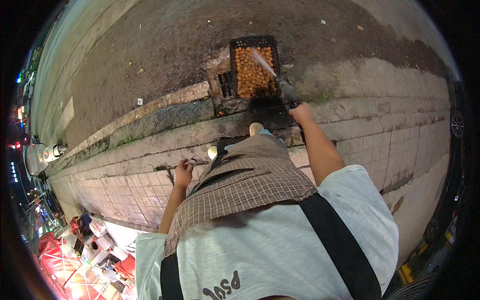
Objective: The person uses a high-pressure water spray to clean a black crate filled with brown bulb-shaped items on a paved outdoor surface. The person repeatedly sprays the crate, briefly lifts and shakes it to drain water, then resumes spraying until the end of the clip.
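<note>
In my right hand [301, 113] is a dark spray gun [288, 92], and a white jet of water [264, 63] leaves its nozzle. The jet reaches over a black plastic crate [253, 39] filled with small round orange-brown produce [252, 71], whose exact kind I cannot tell. My left hand [183, 173] hangs beside my checked apron [243, 165] with its fingers curled. Something small and pale shows at those fingertips, too unclear to tell whether it is held.
A drain grate [225, 84] lies left of the crate, by the kerb [157, 118]. Tiled pavement [123, 187] runs along my side. A vehicle with a white front [41, 153] stands far left, a parked car [456, 123] far right. A lit stall with red covers [52, 247] is lower left.
</note>
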Motion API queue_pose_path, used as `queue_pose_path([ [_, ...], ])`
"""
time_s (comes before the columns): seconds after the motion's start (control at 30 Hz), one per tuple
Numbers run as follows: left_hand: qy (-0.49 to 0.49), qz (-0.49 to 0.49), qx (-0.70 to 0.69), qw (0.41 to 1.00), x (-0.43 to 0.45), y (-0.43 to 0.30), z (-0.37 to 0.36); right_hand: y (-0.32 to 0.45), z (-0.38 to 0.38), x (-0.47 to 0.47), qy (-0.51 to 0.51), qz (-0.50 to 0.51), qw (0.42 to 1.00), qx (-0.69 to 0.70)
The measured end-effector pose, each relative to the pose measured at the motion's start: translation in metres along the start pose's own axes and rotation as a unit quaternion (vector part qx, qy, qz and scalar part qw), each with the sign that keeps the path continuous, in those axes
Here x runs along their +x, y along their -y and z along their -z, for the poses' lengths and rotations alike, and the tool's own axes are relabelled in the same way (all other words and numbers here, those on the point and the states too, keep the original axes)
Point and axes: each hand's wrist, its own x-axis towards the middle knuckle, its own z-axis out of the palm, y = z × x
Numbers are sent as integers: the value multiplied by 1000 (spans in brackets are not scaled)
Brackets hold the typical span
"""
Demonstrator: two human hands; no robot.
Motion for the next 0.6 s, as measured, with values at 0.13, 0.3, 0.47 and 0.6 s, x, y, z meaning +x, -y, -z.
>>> queue_pose_path([
  [0.13,14,-15,-47,999,-4,-3,3,-15,9,-6,1,14,1000,-18],
  [0.3,5,10,-25,1000,0,-2,0,-12,15,-18,-18,14,1000,-20],
  [0.47,12,3,1,1000,8,6,-1,-8,11,-16,-37,37,997,-61],
  [0.6,0,-13,22,1000,7,4,0,-10,8,-14,-56,5,998,8],
])
